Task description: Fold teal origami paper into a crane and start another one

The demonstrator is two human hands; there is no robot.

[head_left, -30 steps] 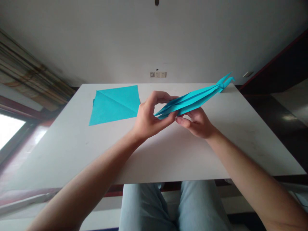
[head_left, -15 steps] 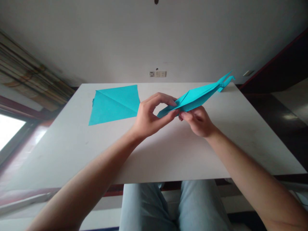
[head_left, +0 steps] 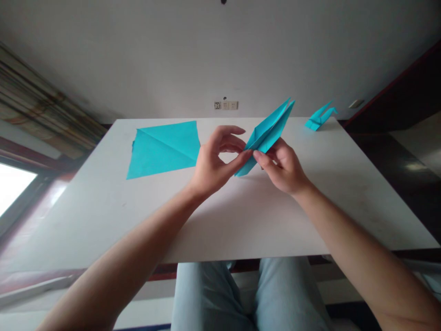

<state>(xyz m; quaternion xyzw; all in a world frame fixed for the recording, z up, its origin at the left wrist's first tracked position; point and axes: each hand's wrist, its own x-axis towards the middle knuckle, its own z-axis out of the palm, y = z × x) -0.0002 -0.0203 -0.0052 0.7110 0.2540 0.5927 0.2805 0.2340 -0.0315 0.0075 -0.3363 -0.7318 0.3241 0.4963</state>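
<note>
A white wall (head_left: pixel 138 55) with a row of power sockets (head_left: pixel 225 105) rises behind a pale desk (head_left: pixel 241 220). On the desk lie a flat, creased square of turquoise paper (head_left: pixel 163 149) at the far left and a small folded paper crane (head_left: pixel 319 120) near the far right edge. Above the middle of the desk, a narrow folded turquoise paper (head_left: pixel 265 135) stands tilted between the person's hands, its pointed end angled up and away. The right hand (head_left: pixel 285 170) has its fingers (head_left: pixel 277 146) closed on the paper, pinching it with the thumb. On the left hand (head_left: pixel 213 168), the thumb meets the paper's lower part while the other fingers (head_left: pixel 234 132) curl beside it, so I cannot tell whether it grips. The layers look thin and springy: a loosened pinch could let them slide apart or drop the paper, and uneven thumb pressure could crumple the slender lower point or put a crease off line.
</note>
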